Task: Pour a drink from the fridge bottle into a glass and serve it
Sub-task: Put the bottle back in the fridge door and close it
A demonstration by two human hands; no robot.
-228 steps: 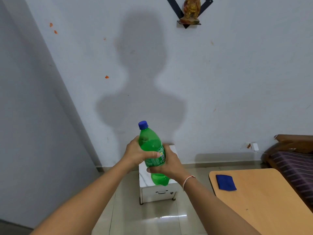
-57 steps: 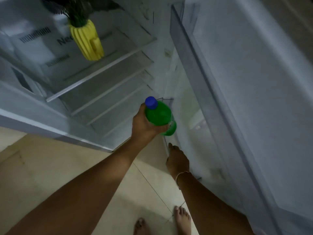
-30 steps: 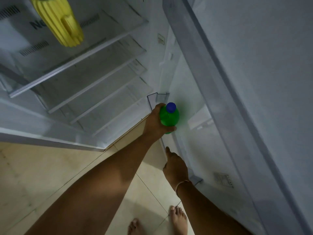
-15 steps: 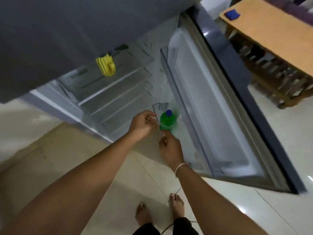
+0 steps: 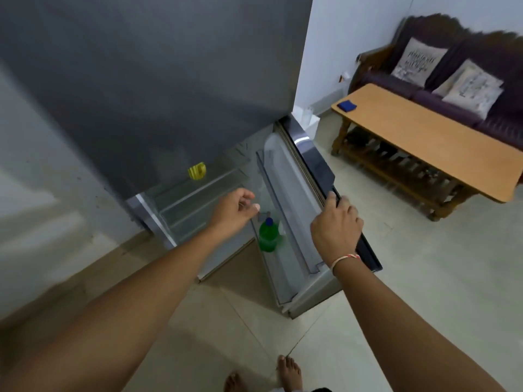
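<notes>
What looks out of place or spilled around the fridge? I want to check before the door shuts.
Nothing stands out. The green bottle stands upright and capped in the door shelf, with no spill visible on the floor. The right hand grips the door edge; the left hand holds nothing.

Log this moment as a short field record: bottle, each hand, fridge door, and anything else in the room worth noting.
bottle: green bottle with blue cap, upright in the fridge door's lower rack, no hand on it
left hand: left hand loosely curled above the bottle, holding nothing
right hand: right hand grips the edge of the fridge door
door: open
inside fridge: yellow object on a shelf
room: wooden table with a blue cloth; sofa behind
</notes>
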